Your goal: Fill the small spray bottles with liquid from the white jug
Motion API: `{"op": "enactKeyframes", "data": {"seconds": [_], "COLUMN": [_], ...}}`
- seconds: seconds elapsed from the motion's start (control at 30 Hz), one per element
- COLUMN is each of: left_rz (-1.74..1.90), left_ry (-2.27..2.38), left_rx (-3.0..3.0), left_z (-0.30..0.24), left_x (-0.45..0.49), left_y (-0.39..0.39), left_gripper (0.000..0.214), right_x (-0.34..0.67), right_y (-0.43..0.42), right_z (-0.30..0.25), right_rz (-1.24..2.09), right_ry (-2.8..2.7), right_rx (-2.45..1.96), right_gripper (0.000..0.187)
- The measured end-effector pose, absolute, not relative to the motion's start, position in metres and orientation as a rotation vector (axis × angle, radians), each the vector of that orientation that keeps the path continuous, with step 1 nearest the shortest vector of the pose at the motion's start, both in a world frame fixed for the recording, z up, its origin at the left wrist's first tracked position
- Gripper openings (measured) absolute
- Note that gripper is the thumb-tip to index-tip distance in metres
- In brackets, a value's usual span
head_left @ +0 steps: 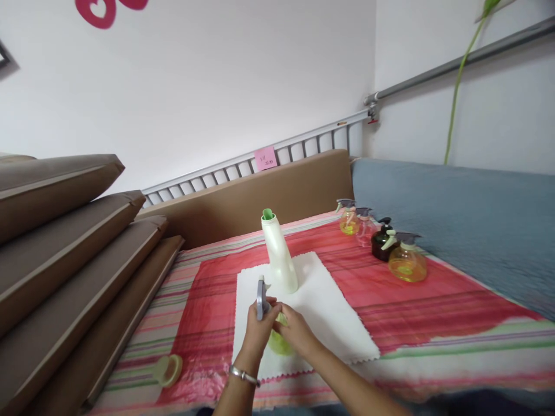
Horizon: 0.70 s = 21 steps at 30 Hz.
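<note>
My left hand (256, 329) is closed around the grey trigger head (261, 297) of a small green spray bottle (280, 342) that sits on a white cloth (329, 306). My right hand (295, 330) grips the bottle's neck and body from the right. A silver bracelet is on my left wrist. Just beyond my hands, a tall white bottle (280, 254) with a green spout stands upright on the same cloth.
Several small spray bottles (405, 257), yellow and dark, stand at the right on the red striped sheet (411, 300). A pale green cap (169, 370) lies at the lower left. Stacked brown cushions (65, 242) fill the left; a blue blanket (468, 214) lies at right.
</note>
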<state>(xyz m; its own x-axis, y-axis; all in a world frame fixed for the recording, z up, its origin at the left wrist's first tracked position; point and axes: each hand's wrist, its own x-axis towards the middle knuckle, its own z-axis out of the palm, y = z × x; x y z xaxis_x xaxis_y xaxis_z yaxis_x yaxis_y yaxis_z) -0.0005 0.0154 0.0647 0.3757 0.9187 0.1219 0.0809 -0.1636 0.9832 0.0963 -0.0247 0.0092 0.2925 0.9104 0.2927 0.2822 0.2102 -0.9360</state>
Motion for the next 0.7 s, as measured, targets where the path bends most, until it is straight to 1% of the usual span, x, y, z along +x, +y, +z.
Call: {"op": "enactKeyframes", "data": {"seconds": [0.23,0.37,0.5,0.6,0.63,0.7], "left_rz": [1.016,1.041,1.055,1.056,1.062,1.075], "left_ry": [0.917,0.908,0.908,0.883,0.879,0.880], "left_rx": [1.570,1.578,1.582,1.577,1.572,1.555], "left_z": [0.064,0.060,0.057,0.056,0.055,0.054], "left_x": [0.004,0.004,0.001,0.002,0.002,0.004], "left_y": [0.014,0.016,0.020,0.019,0.018,0.017], "left_gripper": [0.016,0.013,0.013,0.014,0.014,0.013], "right_x": [0.097,0.109,0.122,0.121,0.118,0.111], "right_y": [-0.024,-0.025,-0.031,-0.031,-0.029,-0.021], "right_z": [0.011,0.023,0.067,0.109,0.120,0.134], "right_rz": [0.654,0.646,0.450,0.312,0.288,0.262], "right_ry": [-1.246,-1.322,-1.426,-1.695,-1.799,-1.985], "right_rx": [-1.354,-1.397,-1.451,-1.377,-1.350,-1.326], "right_gripper": [0.035,0.038,0.051,0.059,0.059,0.049]}}
